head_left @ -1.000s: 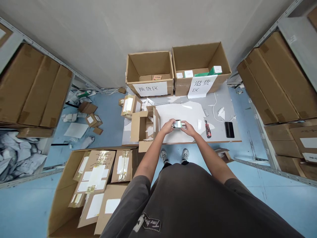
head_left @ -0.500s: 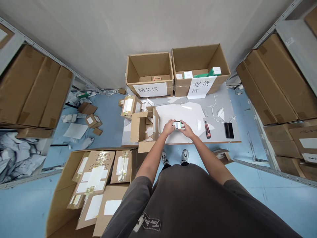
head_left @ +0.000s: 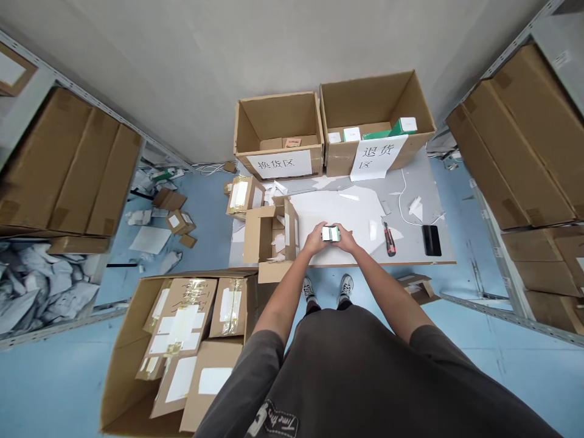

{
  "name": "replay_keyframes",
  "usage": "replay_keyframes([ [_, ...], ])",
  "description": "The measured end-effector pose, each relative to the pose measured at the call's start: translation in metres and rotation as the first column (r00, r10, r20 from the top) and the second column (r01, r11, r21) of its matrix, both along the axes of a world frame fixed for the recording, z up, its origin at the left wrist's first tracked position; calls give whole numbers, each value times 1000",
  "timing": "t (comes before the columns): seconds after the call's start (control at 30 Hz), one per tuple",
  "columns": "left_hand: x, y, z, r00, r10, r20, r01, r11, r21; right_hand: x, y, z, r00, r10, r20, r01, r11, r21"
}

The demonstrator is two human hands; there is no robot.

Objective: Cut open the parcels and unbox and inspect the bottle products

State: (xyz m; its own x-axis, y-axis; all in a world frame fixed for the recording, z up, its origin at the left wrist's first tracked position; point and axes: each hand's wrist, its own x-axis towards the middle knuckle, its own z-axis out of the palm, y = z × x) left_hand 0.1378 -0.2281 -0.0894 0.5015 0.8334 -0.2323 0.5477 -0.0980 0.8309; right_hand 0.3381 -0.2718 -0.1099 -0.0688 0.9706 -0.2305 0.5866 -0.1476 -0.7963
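Observation:
Between my two hands, over the front of the table, is a small white and green box (head_left: 331,233). My left hand (head_left: 314,239) grips its left side and my right hand (head_left: 347,238) its right side, fingers closed around it. Left of my left hand stands an opened cardboard box (head_left: 260,237) with flaps up and torn white paper inside. To the right of my right hand lies a red and black utility knife (head_left: 389,239) on the table (head_left: 356,213).
Two labelled cartons stand at the back, the left carton (head_left: 278,137) and the right carton (head_left: 374,115) holding small boxes. A black phone (head_left: 431,240) lies at the right. A big carton (head_left: 119,359) of parcels stands at lower left. Shelves with cartons (head_left: 68,164) flank both sides.
The small box has been turned between my hands, so more of its white face and green edge show. My view has shifted slightly; the other things stay in place.

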Motion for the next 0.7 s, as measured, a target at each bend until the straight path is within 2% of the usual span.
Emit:
replay_keyframes([
  [0.13, 2, 4, -13, 992, 117, 40, -113, 989, -97, 2, 10, -7, 997, -24, -71, 21, 999, -44],
  [0.27, 5, 11, -30, 995, 96, 0, -94, 983, -158, 4, 20, -22, 996, -4, -84, -6, 993, -116],
  [0.37, 7, 17, -38, 994, 99, -44, -105, 982, -157, 4, 24, -36, 997, -17, -75, 8, 994, -111],
  [0.5, 5, 23, -40, 996, 76, -50, -81, 989, -123, 5, 28, -46, 997, -26, -78, 21, 997, -70],
  [0.7, 0, 27, -36, 998, 42, -49, -48, 992, -116, 8, 27, -45, 994, -29, -109, 22, 998, -62],
])
